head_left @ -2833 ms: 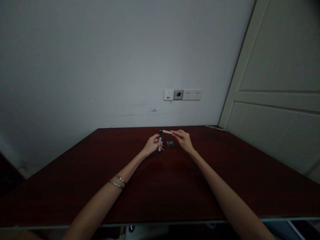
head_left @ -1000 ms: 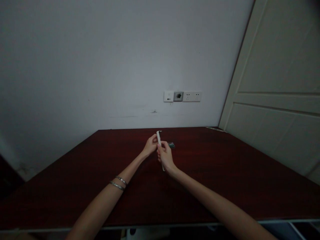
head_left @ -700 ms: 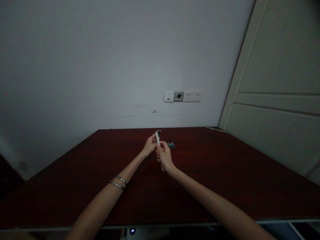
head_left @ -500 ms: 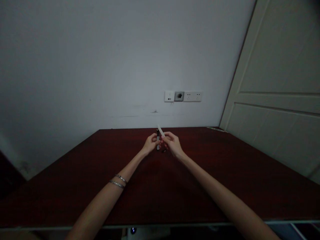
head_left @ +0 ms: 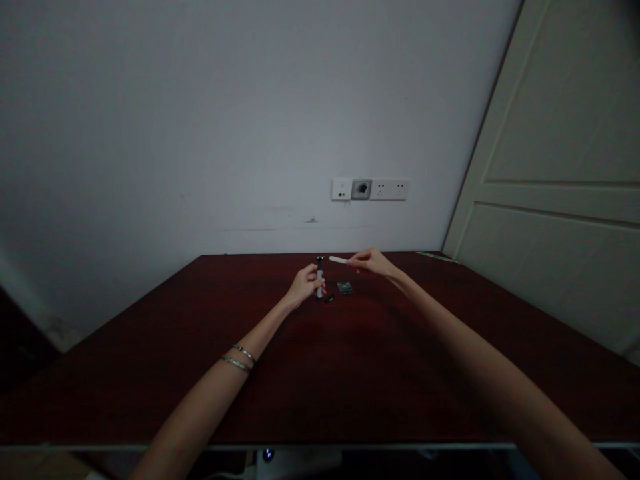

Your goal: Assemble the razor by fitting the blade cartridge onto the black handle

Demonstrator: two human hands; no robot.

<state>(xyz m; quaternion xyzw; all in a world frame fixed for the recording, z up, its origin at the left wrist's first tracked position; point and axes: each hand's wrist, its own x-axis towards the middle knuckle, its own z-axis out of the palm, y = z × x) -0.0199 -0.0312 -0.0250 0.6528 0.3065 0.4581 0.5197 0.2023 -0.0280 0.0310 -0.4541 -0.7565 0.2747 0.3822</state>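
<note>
Over dim table (head_left: 200, 373), left hand (head_left: 306, 285) gripping blurred razor (head_left: 320, 279)

Dim room, dark table against a pale wall.
A dark red table (head_left: 150, 373) stood against a white wall (head_left: 200, 120). A socket strip (head_left: 371, 189) sat low on the wall, a faint scuff (head_left: 311, 219) below it. A cream panelled door (head_left: 565, 187) rose at right.
</note>
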